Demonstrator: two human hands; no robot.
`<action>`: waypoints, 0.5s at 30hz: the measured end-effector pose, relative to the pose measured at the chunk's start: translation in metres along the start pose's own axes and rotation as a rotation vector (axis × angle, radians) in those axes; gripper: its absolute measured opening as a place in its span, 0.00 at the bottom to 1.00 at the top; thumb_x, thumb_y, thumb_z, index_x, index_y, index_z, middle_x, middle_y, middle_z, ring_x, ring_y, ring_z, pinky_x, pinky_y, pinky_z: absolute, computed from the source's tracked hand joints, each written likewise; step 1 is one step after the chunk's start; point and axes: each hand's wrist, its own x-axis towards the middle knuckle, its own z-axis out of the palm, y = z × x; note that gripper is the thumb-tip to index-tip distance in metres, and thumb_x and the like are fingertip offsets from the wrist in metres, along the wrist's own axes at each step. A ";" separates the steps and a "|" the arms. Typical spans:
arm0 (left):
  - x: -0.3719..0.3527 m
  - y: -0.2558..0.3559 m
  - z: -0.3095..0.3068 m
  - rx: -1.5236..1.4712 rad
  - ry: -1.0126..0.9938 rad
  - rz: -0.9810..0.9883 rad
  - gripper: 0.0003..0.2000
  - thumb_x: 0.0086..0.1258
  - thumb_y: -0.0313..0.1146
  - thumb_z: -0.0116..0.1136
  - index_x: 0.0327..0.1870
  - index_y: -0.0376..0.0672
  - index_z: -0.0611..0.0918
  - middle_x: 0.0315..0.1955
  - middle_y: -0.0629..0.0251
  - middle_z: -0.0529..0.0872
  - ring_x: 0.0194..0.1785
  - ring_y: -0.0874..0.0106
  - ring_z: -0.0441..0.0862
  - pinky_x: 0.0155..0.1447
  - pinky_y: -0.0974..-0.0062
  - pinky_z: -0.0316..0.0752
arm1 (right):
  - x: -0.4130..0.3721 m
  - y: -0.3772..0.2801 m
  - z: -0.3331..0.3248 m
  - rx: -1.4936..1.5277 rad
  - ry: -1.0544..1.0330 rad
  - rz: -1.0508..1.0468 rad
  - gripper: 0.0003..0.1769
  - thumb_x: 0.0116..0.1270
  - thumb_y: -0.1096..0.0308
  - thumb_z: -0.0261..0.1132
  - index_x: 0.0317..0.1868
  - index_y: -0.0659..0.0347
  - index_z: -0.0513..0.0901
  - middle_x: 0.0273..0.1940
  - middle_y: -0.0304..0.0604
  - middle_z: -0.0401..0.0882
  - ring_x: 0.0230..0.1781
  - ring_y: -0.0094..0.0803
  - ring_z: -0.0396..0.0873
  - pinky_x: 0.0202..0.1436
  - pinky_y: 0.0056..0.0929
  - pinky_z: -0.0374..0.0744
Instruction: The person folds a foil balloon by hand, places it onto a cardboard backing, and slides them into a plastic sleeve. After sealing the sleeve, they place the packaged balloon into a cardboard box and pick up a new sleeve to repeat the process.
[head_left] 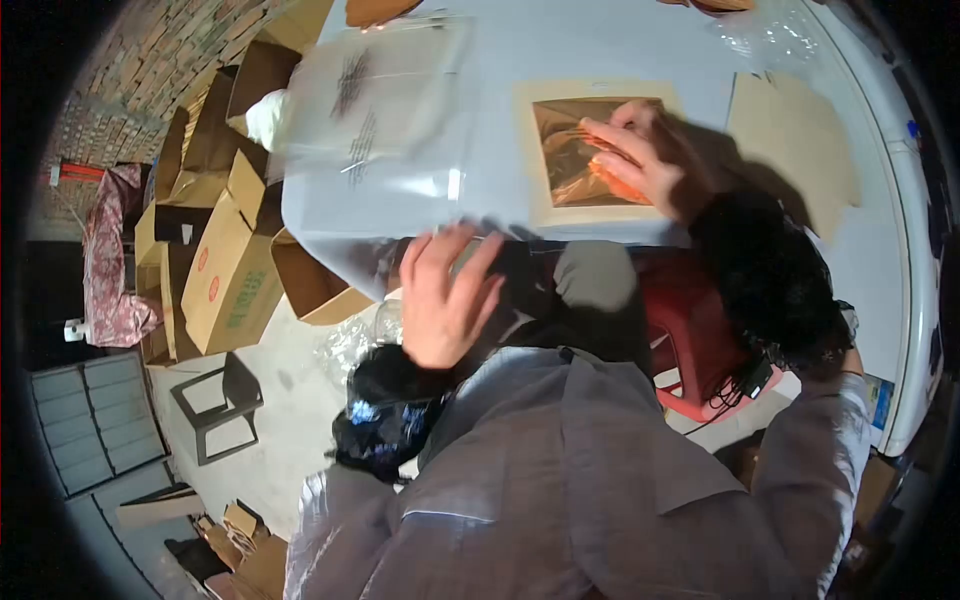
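Note:
My right hand (645,165) is on a flat cream frame (528,150) with a shiny brown window, lying on the table. Bunched under its fingers is a crumpled orange piece (618,182), cloth-like, pressed against the brown surface. Closer to my body, at the table's front edge, my left hand (445,300) hovers with its fingers apart and slightly blurred. Nothing shows in it. Clear plastic bags (400,110) with printed dark text lie flat beyond it, on the left of the table.
A cream sheet (790,145) lies right of the frame, with crumpled clear plastic (775,40) at the far right. Brown items (378,10) sit at the back edge. Open cardboard boxes (235,255) stand on the left; a red stool (680,340) is under the table.

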 end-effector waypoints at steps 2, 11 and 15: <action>0.039 0.009 0.011 -0.003 -0.073 0.082 0.34 0.56 0.29 0.71 0.69 0.49 0.74 0.63 0.58 0.74 0.71 0.55 0.68 0.73 0.52 0.60 | 0.000 -0.004 -0.002 -0.096 0.005 -0.038 0.21 0.68 0.68 0.68 0.61 0.54 0.82 0.48 0.43 0.73 0.50 0.39 0.75 0.54 0.32 0.76; 0.080 0.010 0.031 -0.106 -0.296 0.268 0.25 0.58 0.32 0.70 0.59 0.42 0.80 0.53 0.58 0.78 0.59 0.57 0.76 0.61 0.63 0.74 | 0.001 -0.004 -0.005 -0.072 0.037 -0.083 0.22 0.66 0.68 0.69 0.61 0.57 0.82 0.47 0.42 0.74 0.48 0.38 0.74 0.52 0.32 0.76; 0.084 0.016 0.019 -0.271 -0.279 0.203 0.25 0.59 0.40 0.71 0.56 0.40 0.80 0.51 0.58 0.79 0.54 0.58 0.78 0.58 0.63 0.75 | 0.001 -0.004 -0.005 -0.075 0.039 -0.076 0.21 0.66 0.68 0.69 0.60 0.58 0.83 0.47 0.43 0.74 0.47 0.38 0.75 0.51 0.32 0.77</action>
